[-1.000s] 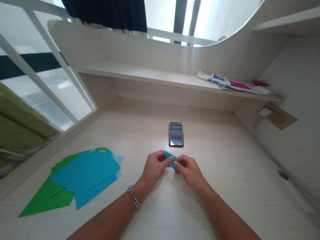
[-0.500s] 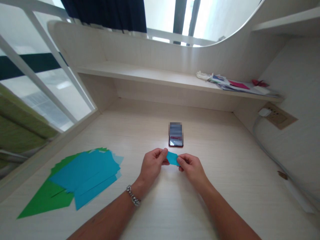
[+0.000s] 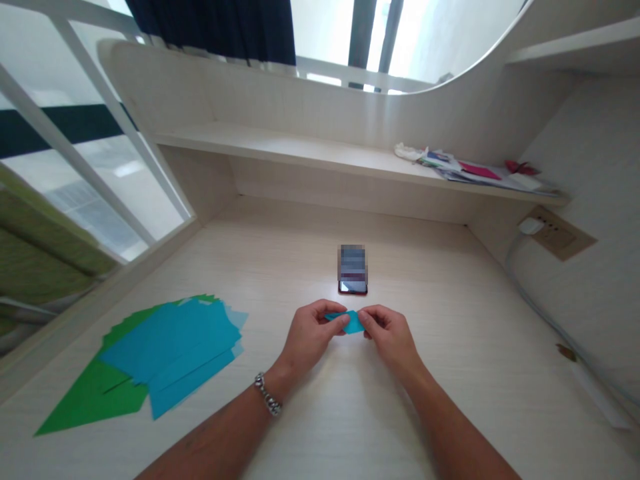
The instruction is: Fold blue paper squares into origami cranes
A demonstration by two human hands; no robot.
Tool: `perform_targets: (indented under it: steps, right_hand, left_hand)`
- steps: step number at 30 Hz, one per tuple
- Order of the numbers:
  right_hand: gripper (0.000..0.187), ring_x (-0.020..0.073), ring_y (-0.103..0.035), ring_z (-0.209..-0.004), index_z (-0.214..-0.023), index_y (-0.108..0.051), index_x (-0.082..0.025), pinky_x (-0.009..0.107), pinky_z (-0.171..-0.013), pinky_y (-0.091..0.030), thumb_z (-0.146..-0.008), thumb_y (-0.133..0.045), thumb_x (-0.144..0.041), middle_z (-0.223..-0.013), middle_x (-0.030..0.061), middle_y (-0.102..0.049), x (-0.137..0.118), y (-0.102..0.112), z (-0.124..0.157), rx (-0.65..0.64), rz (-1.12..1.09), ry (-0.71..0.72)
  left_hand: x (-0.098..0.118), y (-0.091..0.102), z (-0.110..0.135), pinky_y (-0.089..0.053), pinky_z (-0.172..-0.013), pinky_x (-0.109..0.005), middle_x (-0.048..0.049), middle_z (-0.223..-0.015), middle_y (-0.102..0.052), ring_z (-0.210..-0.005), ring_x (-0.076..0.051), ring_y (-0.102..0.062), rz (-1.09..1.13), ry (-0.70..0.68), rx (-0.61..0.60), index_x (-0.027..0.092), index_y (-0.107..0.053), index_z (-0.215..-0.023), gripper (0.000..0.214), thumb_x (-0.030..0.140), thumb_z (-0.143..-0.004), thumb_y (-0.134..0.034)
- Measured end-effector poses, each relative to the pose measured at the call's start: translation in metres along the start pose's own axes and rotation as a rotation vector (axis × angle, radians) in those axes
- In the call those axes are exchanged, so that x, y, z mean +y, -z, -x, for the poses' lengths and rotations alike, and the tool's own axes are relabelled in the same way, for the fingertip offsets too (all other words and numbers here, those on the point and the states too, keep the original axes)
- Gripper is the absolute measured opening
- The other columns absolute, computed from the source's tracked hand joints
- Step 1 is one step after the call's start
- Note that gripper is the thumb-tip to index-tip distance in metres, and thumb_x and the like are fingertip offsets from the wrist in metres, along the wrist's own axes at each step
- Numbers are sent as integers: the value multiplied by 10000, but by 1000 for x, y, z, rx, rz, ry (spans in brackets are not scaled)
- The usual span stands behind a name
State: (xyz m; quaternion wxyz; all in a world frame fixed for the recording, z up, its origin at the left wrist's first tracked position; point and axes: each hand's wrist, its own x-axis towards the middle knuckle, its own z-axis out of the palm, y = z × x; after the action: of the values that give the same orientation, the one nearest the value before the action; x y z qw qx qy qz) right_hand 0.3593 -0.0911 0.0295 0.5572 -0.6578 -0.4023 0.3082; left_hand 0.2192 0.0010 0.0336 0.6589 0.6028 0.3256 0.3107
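A small folded piece of blue paper (image 3: 355, 323) is held between my two hands, just above the desk. My left hand (image 3: 314, 329) grips its left part, with the thumb lying over the front and fingers behind. Fingers of my right hand (image 3: 387, 328) pinch its right edge. Part of the paper is hidden by the thumbs. Just beyond the hands, a phone (image 3: 353, 270) lies on the desk, its screen partly blurred out. A bracelet of metal links circles my left wrist.
To the left lies a spread pile of blue paper sheets (image 3: 175, 340) over green sheets (image 3: 95, 400). Papers (image 3: 480, 171) rest on the back shelf (image 3: 280, 148). A white plug and cable (image 3: 531, 293) run from the wall socket (image 3: 563, 235) at right.
My left hand has slid right along the blue paper, its thumb now nearer the right hand. The paper's visible shape has changed and a point shows at its left. The phone has not moved.
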Motion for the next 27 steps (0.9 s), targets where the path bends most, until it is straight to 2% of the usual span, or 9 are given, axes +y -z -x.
perform_targets:
  steps: [4,10,16,20,27]
  right_hand:
    - [236,188,-627,-752,-901,-683,-161,287,-669,-494,-728,-705,-321,-840,61,-701,0,-2,0,15,-61,21]
    - [248,197,-648,-742,-933,-711,-175,308,-670,-515,-719,-710,-299,-857,67,-722,2,-5,2,32,-79,27]
    - [215,211,-663,-797,-923,-742,-199,317,-693,-522,-731,-695,-285,-899,71,-722,-1,-7,4,87,-45,87]
    - [192,219,-675,-778,-884,-746,-190,321,-684,-533,-712,-707,-265,-868,72,-730,0,-9,5,131,-51,66]
    - [185,213,-671,-811,-904,-745,-209,311,-684,-542,-738,-691,-271,-895,64,-715,-1,-11,6,124,-57,131]
  left_hand:
    - [-2,0,0,-584,-646,-311,-62,-771,-697,-671,-179,-668,26,-37,-1,114,-675,-850,242,294,-702,-743]
    - [0,0,1,-585,-690,-326,-84,-841,-720,-714,-192,-682,20,-64,-22,123,-687,-942,290,279,-704,-744]
    - [1,-1,2,-583,-720,-318,-84,-846,-735,-739,-197,-688,-14,-91,-8,131,-719,-903,251,294,-714,-733]
    - [2,-2,3,-577,-699,-283,-72,-829,-738,-734,-188,-688,-57,-103,7,144,-727,-886,227,281,-705,-740]
    - [3,-3,3,-575,-691,-281,-76,-842,-739,-732,-186,-686,-41,-121,19,143,-729,-886,225,276,-705,-739]
